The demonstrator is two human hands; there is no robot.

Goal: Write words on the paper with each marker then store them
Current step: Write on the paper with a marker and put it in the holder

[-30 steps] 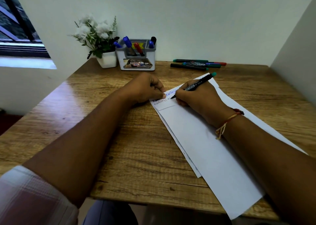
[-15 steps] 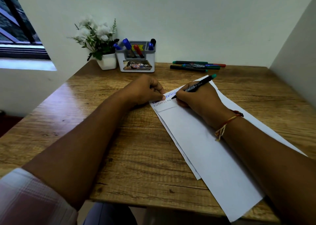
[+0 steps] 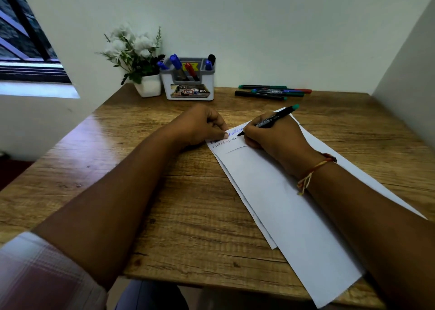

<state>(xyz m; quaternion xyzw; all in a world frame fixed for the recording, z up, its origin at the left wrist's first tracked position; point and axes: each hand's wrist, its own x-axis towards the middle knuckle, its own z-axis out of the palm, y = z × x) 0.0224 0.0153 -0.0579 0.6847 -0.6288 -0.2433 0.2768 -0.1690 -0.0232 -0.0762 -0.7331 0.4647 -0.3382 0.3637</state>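
Observation:
White sheets of paper (image 3: 277, 192) lie slanted on the wooden desk (image 3: 183, 203). My right hand (image 3: 273, 135) grips a black marker with a green end (image 3: 273, 119), its tip touching the paper's top end beside short lines of blue and dark writing. My left hand (image 3: 200, 126) is curled, its fingertips pressing the paper's top left corner. A grey and white holder (image 3: 190, 86) at the back of the desk contains blue, red and black markers. Several more markers (image 3: 270, 92) lie flat on the desk at the back right.
A white pot of white flowers (image 3: 138, 60) stands left of the holder. Walls close in behind and on the right. A window (image 3: 21, 41) is at the far left. The desk's near edge runs under my forearms.
The marker tip has crept slightly right along the writing line. My left hand stays pinned on the paper's corner. The view has shifted a little.

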